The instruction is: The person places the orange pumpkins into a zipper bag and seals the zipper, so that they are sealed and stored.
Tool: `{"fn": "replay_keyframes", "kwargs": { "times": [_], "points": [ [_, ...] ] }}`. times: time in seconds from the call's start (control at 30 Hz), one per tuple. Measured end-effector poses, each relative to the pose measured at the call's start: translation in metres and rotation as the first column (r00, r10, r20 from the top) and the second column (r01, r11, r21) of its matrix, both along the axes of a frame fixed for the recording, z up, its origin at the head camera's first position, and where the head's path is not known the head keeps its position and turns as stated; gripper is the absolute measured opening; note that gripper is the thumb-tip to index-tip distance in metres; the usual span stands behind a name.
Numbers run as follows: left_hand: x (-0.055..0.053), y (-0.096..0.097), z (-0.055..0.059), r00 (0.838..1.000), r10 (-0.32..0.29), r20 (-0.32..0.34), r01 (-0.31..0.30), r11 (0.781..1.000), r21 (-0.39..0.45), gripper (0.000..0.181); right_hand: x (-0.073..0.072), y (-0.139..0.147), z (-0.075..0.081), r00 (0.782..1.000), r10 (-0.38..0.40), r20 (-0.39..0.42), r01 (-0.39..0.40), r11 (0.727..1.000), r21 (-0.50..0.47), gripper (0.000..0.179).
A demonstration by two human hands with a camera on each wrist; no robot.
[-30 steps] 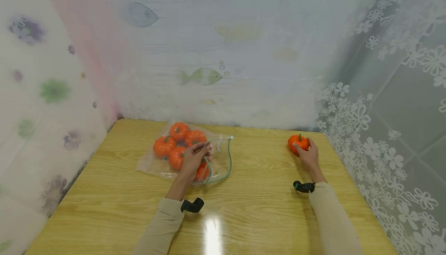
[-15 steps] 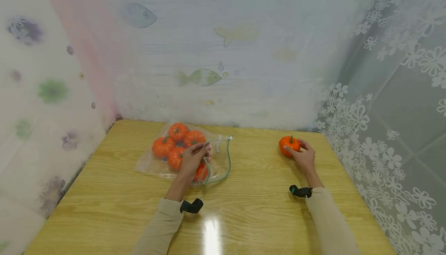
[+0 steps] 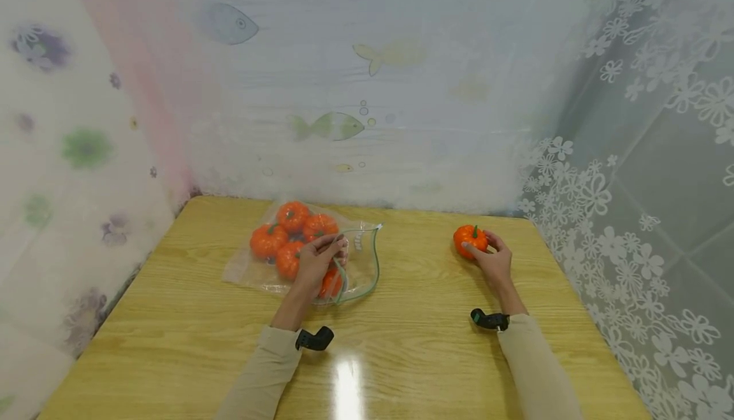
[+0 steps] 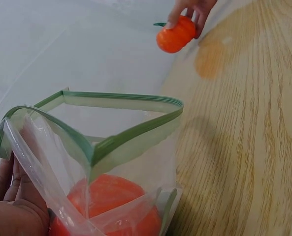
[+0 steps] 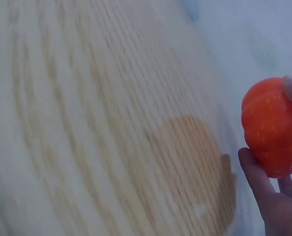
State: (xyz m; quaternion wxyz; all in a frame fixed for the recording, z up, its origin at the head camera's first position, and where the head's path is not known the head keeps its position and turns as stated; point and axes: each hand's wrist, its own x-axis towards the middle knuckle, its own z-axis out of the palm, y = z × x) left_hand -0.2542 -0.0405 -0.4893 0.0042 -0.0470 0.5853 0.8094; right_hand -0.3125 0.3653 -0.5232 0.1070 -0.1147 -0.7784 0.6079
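Observation:
My right hand (image 3: 495,262) grips a small orange pumpkin (image 3: 469,241) with a green stem, thumb on one side and fingers on the other. In the left wrist view this pumpkin (image 4: 175,37) is raised off the table, its reflection on the wood below. My left hand (image 3: 317,262) pinches the rim of a clear zip bag (image 3: 362,267) at its mouth. The green-edged mouth (image 4: 136,98) gapes open toward the right. Several orange pumpkins (image 3: 267,241) lie inside the bag, one (image 4: 113,201) close behind the mouth.
The wooden table (image 3: 413,343) meets a fish-patterned curtain (image 3: 401,152) along its back edge. A flower-patterned curtain (image 3: 631,267) hangs along the right side. Black cameras are strapped to the left wrist (image 3: 315,338) and the right wrist (image 3: 489,319).
My right hand has carried the pumpkin a short way left over the table, toward the bag. The left hand and the bag have stayed in place.

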Motion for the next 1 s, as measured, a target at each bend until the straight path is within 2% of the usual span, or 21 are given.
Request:
{"fn": "replay_keyframes", "kwargs": {
  "times": [0.13,0.33,0.53,0.73,1.0],
  "points": [
    [0.001,0.001,-0.001,1.000,-0.004,-0.013,0.004,1.000,0.009,0.035,0.003,-0.004,-0.001,1.000,0.010,-0.022,-0.011,0.999,-0.045,0.069],
    [0.001,0.001,-0.002,0.999,-0.019,-0.028,0.019,1.000,0.012,0.038,0.006,-0.009,-0.002,0.997,0.061,-0.047,-0.067,0.989,-0.135,0.066],
    [0.000,0.000,-0.002,0.999,-0.024,-0.032,0.024,1.000,0.008,0.039,0.011,-0.019,-0.003,0.992,0.052,-0.118,-0.075,0.978,-0.195,0.062],
    [0.000,0.001,-0.002,0.999,-0.025,-0.031,0.026,0.999,0.018,0.040,0.016,-0.027,-0.006,0.988,0.085,-0.125,-0.106,0.980,-0.171,0.060],
    [-0.002,-0.001,-0.003,1.000,-0.019,-0.018,0.019,1.000,0.001,0.035,0.023,-0.042,-0.005,0.977,0.182,-0.108,-0.192,0.978,-0.087,0.058]
  ]
}}
